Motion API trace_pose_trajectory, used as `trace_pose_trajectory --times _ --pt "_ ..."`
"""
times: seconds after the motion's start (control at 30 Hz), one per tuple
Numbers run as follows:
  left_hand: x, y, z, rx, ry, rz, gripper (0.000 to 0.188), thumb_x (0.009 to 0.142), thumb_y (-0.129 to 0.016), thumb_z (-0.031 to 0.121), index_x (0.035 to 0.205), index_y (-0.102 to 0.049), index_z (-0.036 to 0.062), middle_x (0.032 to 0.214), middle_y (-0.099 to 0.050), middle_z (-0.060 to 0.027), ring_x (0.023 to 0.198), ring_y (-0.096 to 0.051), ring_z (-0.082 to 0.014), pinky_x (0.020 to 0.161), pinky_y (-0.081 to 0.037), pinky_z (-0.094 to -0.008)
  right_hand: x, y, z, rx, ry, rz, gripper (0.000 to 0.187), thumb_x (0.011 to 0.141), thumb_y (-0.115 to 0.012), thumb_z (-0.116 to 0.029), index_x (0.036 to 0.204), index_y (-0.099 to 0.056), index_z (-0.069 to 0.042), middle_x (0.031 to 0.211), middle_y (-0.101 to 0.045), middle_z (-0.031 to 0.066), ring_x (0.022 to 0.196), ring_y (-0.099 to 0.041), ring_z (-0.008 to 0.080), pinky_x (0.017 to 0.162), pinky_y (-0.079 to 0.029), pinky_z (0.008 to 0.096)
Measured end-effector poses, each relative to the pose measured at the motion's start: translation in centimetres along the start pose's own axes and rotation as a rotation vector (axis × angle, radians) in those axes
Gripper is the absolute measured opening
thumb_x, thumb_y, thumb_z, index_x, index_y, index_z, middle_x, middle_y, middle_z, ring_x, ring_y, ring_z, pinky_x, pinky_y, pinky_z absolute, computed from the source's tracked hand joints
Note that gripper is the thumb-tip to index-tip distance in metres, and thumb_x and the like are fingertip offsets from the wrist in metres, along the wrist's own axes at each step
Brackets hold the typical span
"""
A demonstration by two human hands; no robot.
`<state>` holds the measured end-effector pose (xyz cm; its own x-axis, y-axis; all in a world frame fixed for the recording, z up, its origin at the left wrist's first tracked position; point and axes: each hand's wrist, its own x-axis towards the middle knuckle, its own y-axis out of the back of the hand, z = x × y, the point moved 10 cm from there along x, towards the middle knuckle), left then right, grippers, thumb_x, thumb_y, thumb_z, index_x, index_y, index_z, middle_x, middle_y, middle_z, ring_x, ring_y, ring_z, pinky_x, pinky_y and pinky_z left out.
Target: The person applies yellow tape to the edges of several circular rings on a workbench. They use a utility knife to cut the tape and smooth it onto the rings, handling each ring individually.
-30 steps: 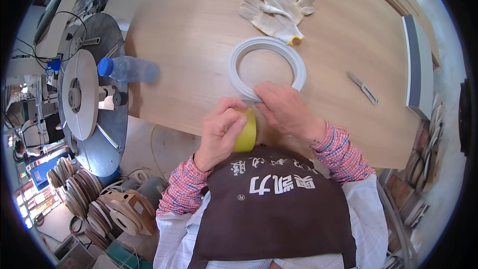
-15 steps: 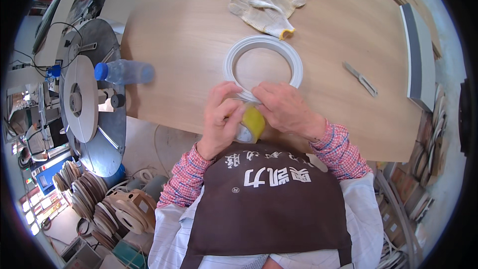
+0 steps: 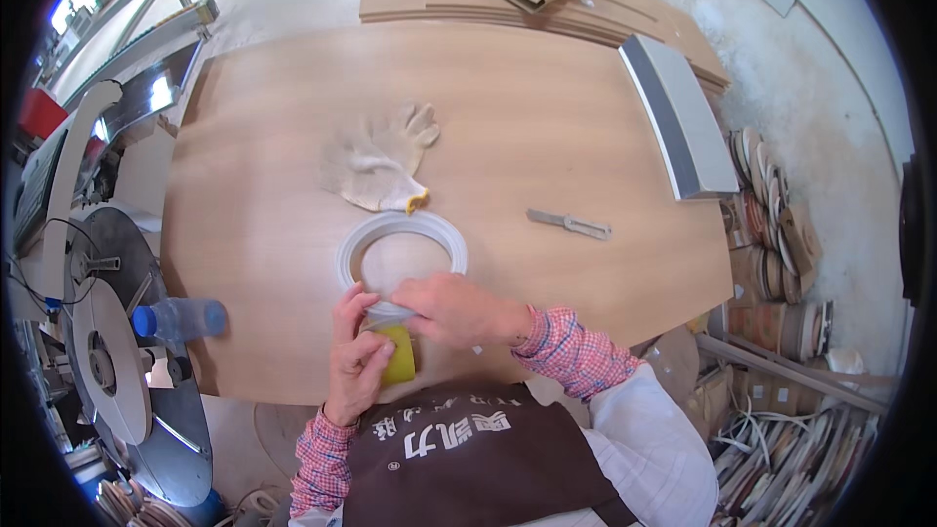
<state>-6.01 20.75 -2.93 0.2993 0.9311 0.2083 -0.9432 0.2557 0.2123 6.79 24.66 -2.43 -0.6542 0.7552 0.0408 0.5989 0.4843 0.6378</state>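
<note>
At near edge of pale wooden table (image 3: 547, 127), left hand (image 3: 354, 365) holds yellow-green tape roll (image 3: 401, 359); right hand (image 3: 459, 310) at white ring-shaped coil (image 3: 405, 222), can't tell its pinch; keep tape taut, coil flat.

there is one bench (image 3: 547, 283), one white ring-shaped coil (image 3: 348, 259), one yellow-green roll of tape (image 3: 401, 356), one plastic bottle (image 3: 185, 319) with one blue cap (image 3: 144, 320), one metal cutter (image 3: 569, 223), one grey-and-white block (image 3: 678, 117) and one brown apron (image 3: 468, 468). the pale gloves (image 3: 381, 161) are too blurred to count, and the stacked rolls (image 3: 766, 195) overlap too much for a number.
</note>
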Motion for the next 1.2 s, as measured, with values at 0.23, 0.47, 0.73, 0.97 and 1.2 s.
trace_pose_trajectory --times 0.23,0.47,0.73,0.97,1.2 --pt "-1.7 0.2 -2.4 -0.068 0.057 0.108 0.004 0.096 -0.063 -0.004 0.097 -0.067 -0.0023 0.146 -0.047 -0.0182 0.127 -0.057 -0.0299 0.108 -0.045 -0.041 -0.7 -1.7 0.1 -0.154 -0.006 -0.018 0.023 0.085 -0.067 -0.01 0.105 -0.062 -0.003 0.091 -0.064 0.0162 0.084 -0.065 0.0403 0.073 -0.052 0.0501" --pt "-1.9 0.4 -1.2 0.035 0.043 0.153 0.006 0.096 -0.063 -0.006 0.1 -0.067 -0.0031 0.143 -0.048 -0.0171 0.104 -0.063 -0.0241 0.093 -0.052 -0.0346 -0.7 -2.0 -0.5 -0.216 0.011 0.013 0.019 0.083 -0.067 -0.009 0.1 -0.061 -0.003 0.089 -0.064 0.0152 0.084 -0.066 0.0383 0.072 -0.052 0.0494" --pt "-2.3 0.2 1.1 0.293 -0.168 0.04 0.006 0.09 -0.068 -0.005 0.093 -0.064 -0.0026 0.115 -0.065 -0.0186 0.117 -0.063 -0.0373 0.096 -0.052 -0.0444 -1.6 -2.0 -2.7 -0.224 0.108 0.018 0.01 0.084 -0.062 -0.009 0.092 -0.061 -0.004 0.087 -0.064 0.0119 0.079 -0.067 0.0329 0.068 -0.051 0.044" --pt "-1.7 0.4 1.6 0.27 -0.182 0.065 0.015 0.083 -0.071 -0.007 0.094 -0.064 -0.0011 0.107 -0.066 -0.0149 0.108 -0.065 -0.0387 0.089 -0.054 -0.0451 -1.6 -2.2 -2.5 -0.237 0.122 0.042 0.012 0.084 -0.064 -0.011 0.094 -0.062 -0.004 0.086 -0.063 0.0112 0.078 -0.066 0.0319 0.067 -0.05 0.0429" --pt "-1.2 0.5 1.8 0.275 -0.169 0.104 0.016 0.082 -0.071 -0.008 0.094 -0.063 -0.0002 0.103 -0.067 -0.0138 0.097 -0.065 -0.0349 0.081 -0.055 -0.0404 -1.3 -2.9 -1.6 -0.154 -0.026 -0.053 0.023 0.082 -0.068 -0.008 0.103 -0.063 -0.004 0.091 -0.064 0.0146 0.089 -0.066 0.0372 0.077 -0.052 0.0483"
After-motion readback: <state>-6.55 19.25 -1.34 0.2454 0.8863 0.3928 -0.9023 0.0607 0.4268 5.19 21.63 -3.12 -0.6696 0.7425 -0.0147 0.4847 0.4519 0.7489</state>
